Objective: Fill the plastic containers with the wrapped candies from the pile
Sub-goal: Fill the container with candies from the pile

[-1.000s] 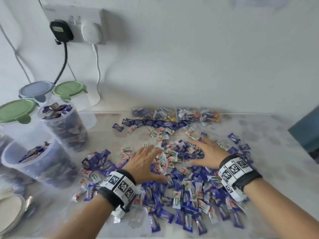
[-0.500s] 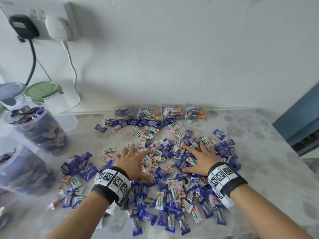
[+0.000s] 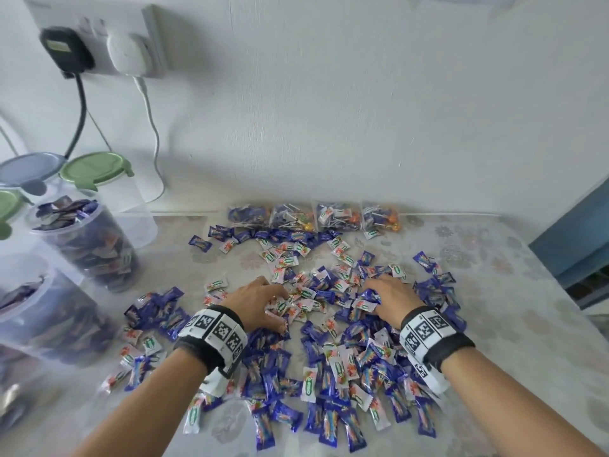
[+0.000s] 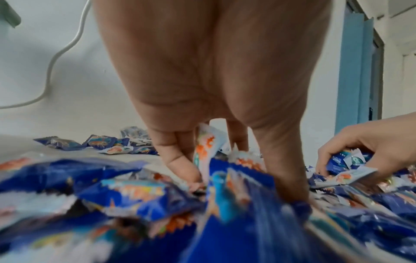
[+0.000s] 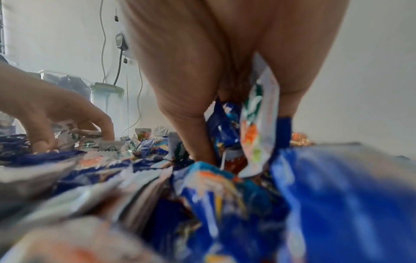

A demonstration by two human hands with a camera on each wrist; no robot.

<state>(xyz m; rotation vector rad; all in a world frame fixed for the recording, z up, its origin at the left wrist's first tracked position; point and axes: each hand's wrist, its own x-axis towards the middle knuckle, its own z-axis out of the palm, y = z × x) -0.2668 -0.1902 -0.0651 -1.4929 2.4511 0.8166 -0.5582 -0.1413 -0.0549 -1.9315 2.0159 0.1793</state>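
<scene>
Candies (image 3: 333, 328) in blue and white wrappers lie spread in a loose pile over the middle of the counter (image 3: 514, 311), and both hands are down in it. The left hand (image 3: 255, 300) has its fingers curled into the wrappers, its grip closing narrow on a white candy (image 4: 206, 147) that stands between the fingers in the left wrist view. The right hand (image 3: 393, 296) is likewise bent over the pile just beside it, fingers curled round several candies, with a white one (image 5: 258, 113) caught against the palm in the right wrist view. At the left edge of the counter stand the plastic containers. An open tub (image 3: 87, 245) is filled to the rim with blue-wrapped candies. A second open tub (image 3: 49, 311) nearer the camera holds candies too, though blur hides how full it is. Behind them stand lidded tubs, one with a green lid (image 3: 94, 168), one with a grey-blue lid (image 3: 29, 169), and a second green lid (image 3: 6, 206) shows at the picture's edge; what they hold cannot be told. Clear bags of sweets (image 3: 313, 216) line the wall behind the pile. Two plugs sit in a wall socket (image 3: 95, 44) above.
</scene>
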